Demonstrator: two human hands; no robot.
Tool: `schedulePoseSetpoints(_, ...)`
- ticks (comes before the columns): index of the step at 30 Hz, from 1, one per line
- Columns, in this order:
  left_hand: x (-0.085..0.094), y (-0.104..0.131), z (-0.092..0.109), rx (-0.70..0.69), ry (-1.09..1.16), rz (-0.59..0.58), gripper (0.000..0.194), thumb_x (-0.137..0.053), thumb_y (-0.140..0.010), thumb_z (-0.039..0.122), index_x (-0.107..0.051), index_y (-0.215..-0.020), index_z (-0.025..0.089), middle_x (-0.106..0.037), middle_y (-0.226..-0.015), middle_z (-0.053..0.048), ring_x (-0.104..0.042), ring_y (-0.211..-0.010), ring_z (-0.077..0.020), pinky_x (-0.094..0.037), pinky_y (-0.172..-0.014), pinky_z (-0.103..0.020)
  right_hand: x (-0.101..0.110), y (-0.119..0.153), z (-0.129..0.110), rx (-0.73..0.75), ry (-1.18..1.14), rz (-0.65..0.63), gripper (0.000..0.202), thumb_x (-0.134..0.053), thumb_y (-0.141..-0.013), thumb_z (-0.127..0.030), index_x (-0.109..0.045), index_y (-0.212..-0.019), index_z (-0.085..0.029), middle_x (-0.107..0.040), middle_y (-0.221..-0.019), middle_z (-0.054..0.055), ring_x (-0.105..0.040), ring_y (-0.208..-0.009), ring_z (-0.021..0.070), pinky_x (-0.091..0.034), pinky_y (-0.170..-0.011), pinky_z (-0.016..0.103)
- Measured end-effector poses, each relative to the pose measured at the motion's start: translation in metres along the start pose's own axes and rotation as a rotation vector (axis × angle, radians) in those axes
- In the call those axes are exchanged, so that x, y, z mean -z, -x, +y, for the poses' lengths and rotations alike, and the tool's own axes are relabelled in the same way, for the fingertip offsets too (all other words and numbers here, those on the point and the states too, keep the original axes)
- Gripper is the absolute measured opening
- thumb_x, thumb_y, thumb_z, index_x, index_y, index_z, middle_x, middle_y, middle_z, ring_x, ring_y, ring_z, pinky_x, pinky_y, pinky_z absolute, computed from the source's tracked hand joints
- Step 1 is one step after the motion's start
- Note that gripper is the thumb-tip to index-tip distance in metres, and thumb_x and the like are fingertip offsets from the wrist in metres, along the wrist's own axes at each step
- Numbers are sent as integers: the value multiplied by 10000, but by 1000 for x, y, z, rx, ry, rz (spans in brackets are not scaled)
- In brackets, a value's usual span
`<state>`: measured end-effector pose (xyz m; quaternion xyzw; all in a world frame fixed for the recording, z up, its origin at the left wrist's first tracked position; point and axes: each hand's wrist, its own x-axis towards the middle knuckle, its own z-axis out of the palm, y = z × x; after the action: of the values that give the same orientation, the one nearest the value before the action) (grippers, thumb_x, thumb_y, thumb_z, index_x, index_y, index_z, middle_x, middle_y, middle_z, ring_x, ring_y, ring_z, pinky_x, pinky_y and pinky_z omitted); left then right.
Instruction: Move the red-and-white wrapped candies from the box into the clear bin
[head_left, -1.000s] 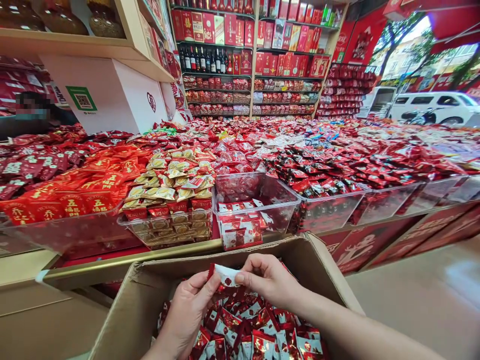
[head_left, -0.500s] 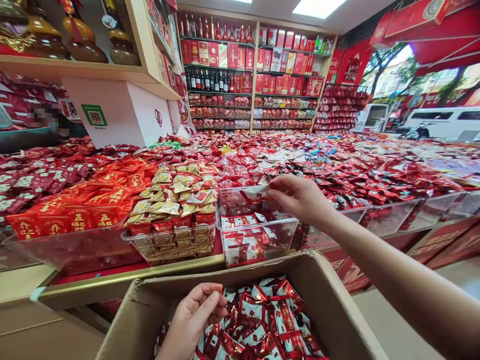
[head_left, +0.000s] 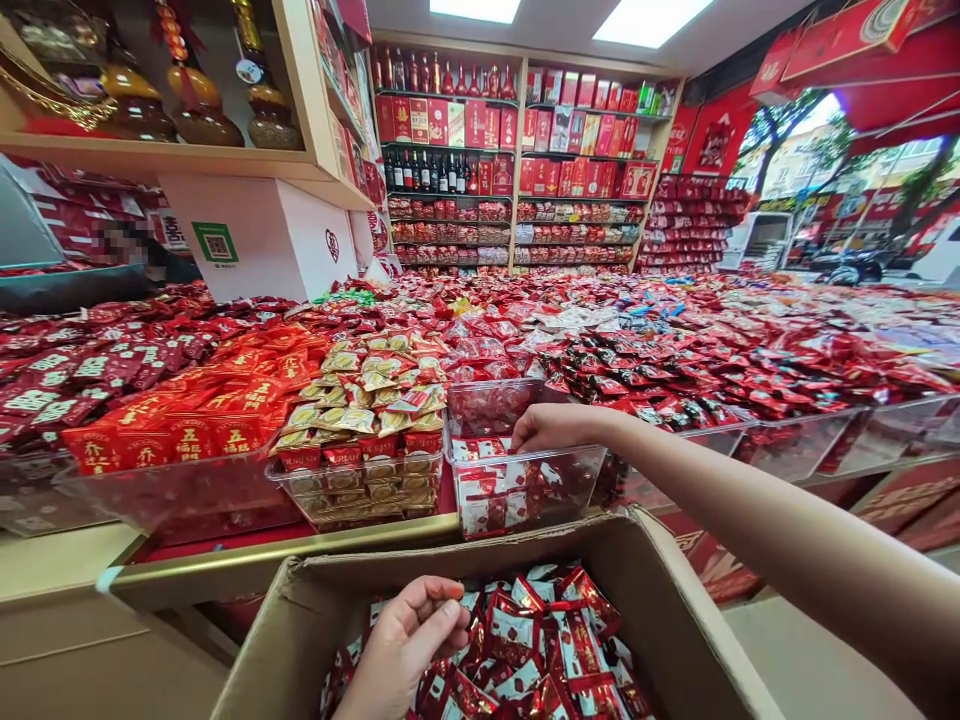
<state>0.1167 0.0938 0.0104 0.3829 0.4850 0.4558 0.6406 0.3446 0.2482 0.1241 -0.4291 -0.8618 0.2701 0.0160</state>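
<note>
My right hand [head_left: 559, 428] reaches down inside a clear plastic bin [head_left: 585, 480], fingers pinched at the row of red-and-white candy packets [head_left: 480, 448]. What its fingertips grip is partly hidden; a packet was in that hand a moment earlier. Packets stand in neat layers behind the bin's front wall. My left hand [head_left: 416, 640] hovers over an open cardboard box [head_left: 262, 640], its fingers curled and the thumb close to the index finger. Whatever may be inside that curl is hidden. Loose red-and-white candy packets [head_left: 517, 630] fill the box in a jumble below it.
Left of the bin stands another bin of gold durian packets [head_left: 375, 400], then orange-red packets [head_left: 217, 410]. Dark red packets [head_left: 645, 370] lie heaped to the right. A gold table edge [head_left: 300, 550] runs behind the box. A wooden shelf [head_left: 225, 150] overhangs at upper left.
My right hand has lowered from above the bin into it, carrying a white-and-red candy packet down. My left hand keeps its place over the box. The view has shifted slightly.
</note>
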Motion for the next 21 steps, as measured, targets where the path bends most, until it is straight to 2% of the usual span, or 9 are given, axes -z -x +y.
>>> schedulePoseSetpoints(9,0,-3,-8,20,18,-10,241,-710,-548,323,-615,-696,159,-638,-574,-7,-547,-509,-104,-421,-530,-212,-5,-5,4,-62,-145,-240,405,-612,-596,-453,-654,-863,-151,-608,-616,0,-450,-468,63,-340,-471,176)
schedulePoseSetpoints(16,-2,-2,-11,28,-19,-21,286,-719,-503,370,-613,-665,159,-626,-542,-1,-527,-475,-101,-388,-489,-209,-5,-10,-2,-80,-61,-183,381,-615,-586,-464,-662,-824,-171,-591,-601,-13,-431,-482,69,-313,-460,182)
schedulePoseSetpoints(21,-1,-2,-14,31,-45,-48,226,-682,-546,329,-603,-673,160,-617,-549,7,-517,-486,-102,-390,-518,-227,-7,-13,-10,-100,-13,-217,378,-642,-541,-466,-667,-748,-150,-548,-521,-13,-389,-445,70,-281,-428,194)
